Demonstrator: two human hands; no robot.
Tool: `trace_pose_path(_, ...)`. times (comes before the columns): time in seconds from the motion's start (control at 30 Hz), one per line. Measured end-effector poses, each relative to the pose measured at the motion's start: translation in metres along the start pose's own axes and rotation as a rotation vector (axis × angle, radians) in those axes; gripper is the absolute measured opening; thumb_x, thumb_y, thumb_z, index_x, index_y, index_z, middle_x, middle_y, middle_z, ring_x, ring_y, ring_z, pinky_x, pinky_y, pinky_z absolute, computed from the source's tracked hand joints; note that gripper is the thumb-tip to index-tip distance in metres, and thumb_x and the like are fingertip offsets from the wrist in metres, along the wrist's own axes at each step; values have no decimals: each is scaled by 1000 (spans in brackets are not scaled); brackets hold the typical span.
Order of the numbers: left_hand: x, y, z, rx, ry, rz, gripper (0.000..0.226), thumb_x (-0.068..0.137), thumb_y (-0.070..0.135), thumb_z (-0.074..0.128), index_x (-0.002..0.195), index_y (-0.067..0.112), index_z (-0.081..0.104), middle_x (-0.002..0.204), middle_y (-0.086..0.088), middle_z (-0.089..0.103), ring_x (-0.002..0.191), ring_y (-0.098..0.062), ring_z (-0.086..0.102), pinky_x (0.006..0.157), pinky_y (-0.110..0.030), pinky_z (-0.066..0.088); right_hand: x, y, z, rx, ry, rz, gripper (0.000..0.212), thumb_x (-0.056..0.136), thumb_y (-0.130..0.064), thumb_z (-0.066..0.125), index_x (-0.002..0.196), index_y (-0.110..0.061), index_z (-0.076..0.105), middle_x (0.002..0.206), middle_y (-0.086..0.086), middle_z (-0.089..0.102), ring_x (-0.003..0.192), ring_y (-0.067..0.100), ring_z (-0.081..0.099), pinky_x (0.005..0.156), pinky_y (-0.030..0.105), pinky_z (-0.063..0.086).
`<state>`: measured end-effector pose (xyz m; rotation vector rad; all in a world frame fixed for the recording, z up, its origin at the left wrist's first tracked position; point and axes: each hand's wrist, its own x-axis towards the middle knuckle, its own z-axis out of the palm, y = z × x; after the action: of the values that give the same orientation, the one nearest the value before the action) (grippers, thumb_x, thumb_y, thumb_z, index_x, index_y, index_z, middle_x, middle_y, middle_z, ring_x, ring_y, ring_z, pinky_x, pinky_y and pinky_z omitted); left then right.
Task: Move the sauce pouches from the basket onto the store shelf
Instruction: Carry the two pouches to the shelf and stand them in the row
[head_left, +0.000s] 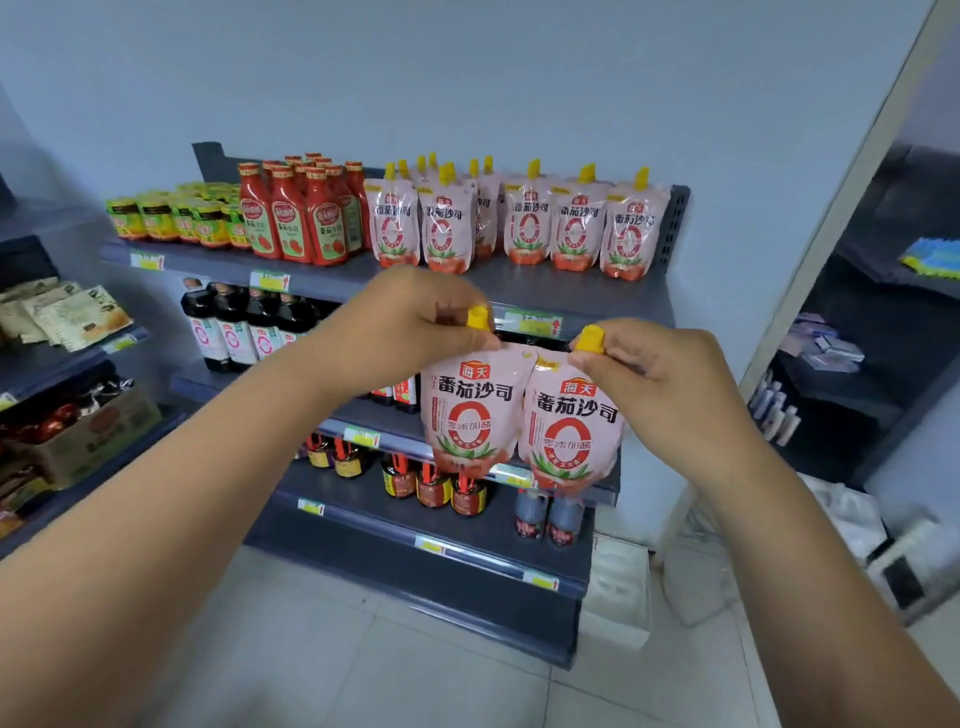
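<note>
My left hand (415, 317) pinches the top of a pink sauce pouch (470, 415) just below its yellow cap. My right hand (649, 374) grips a second pink pouch (571, 441) the same way. Both pouches hang side by side, touching, in front of the grey store shelf, below its top board (519, 288). Several identical yellow-capped pouches (576, 228) stand upright on the right half of that top board. The basket is out of view.
Red ketchup bottles (306, 218) and green-labelled jars (176, 218) fill the top board's left half. Dark sauce bottles and jars line the lower boards. Another rack with packets and a cardboard box (93, 431) stands at the left. A doorway frame (831, 208) rises at the right.
</note>
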<state>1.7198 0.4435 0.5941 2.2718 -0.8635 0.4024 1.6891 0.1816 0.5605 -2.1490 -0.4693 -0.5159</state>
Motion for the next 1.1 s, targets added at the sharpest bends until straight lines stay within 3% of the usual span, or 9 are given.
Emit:
trace_pose_path(0.13, 42, -43, -21, -40, -16, 7, 20, 90, 30, 76, 83, 10, 73, 71, -6, 66, 64, -21, 59, 58, -33, 46, 46, 2, 22, -25, 41, 47, 18, 95, -31, 68, 90, -15, 74, 85, -2, 78, 82, 12, 73, 74, 50, 59)
trace_pose_path(0.27, 84, -73, -35, -44, -53, 11, 17, 91, 29, 75, 85, 14, 73, 69, -5, 63, 60, -11, 54, 58, -30, 43, 90, 9, 32, -35, 90, 68, 22, 94, -31, 68, 93, -10, 75, 89, 5, 77, 86, 20, 72, 79, 52, 58)
trace_pose_path(0.43, 131, -111, -38, -80, -42, 41, 21, 88, 31, 77, 85, 10, 73, 77, -18, 66, 73, -36, 61, 63, -43, 49, 144, 32, 37, 15, 140, 64, 23, 94, -26, 72, 91, -3, 74, 90, 22, 73, 88, 39, 68, 82, 59, 56)
trace_pose_path(0.6, 186, -147, -42, -67, -33, 50, 26, 87, 29, 78, 84, 4, 72, 74, -21, 62, 59, -16, 50, 55, -28, 40, 200, 60, 36, 105, 198, 95, 20, 93, -21, 74, 86, -2, 73, 82, 20, 73, 83, 40, 69, 76, 57, 57)
trace_pose_path(0.73, 238, -169, -48, -39, -8, 60, 19, 85, 30, 81, 87, 12, 76, 77, -17, 68, 69, -33, 61, 61, -40, 50, 237, 83, 29, 113, 227, 101, 14, 93, -21, 73, 89, -9, 78, 82, 10, 78, 81, 30, 74, 77, 52, 58)
trace_pose_path(0.8, 264, -178, -52, -29, 1, 48, 18, 84, 30, 82, 87, 12, 77, 78, -16, 69, 64, -23, 61, 61, -41, 51, 252, 92, 23, 119, 257, 115, 9, 92, -21, 74, 89, -15, 79, 82, 3, 79, 79, 24, 75, 76, 48, 59)
trace_pose_path(0.87, 289, -185, -54, -23, 20, 38, 19, 82, 30, 83, 87, 13, 78, 78, -12, 72, 65, -17, 63, 64, -39, 53, 264, 100, 18, 96, 239, 118, 13, 91, -22, 75, 88, -10, 79, 79, 7, 78, 77, 28, 74, 74, 50, 59)
trace_pose_path(0.97, 319, -196, -54, -12, 22, 10, 21, 79, 29, 86, 88, 11, 79, 81, -9, 76, 79, -26, 73, 73, -42, 58, 279, 107, 15, 8, 159, 76, 29, 89, -25, 76, 85, 3, 72, 81, 26, 69, 78, 44, 65, 71, 54, 56)
trace_pose_path(1.1, 352, -213, -44, 9, -39, -2, 20, 76, 24, 88, 87, 9, 80, 84, -4, 78, 82, -21, 75, 77, -39, 59, 295, 106, 18, 3, 96, 92, 27, 79, -37, 74, 79, -11, 76, 73, 14, 73, 75, 36, 70, 66, 46, 57)
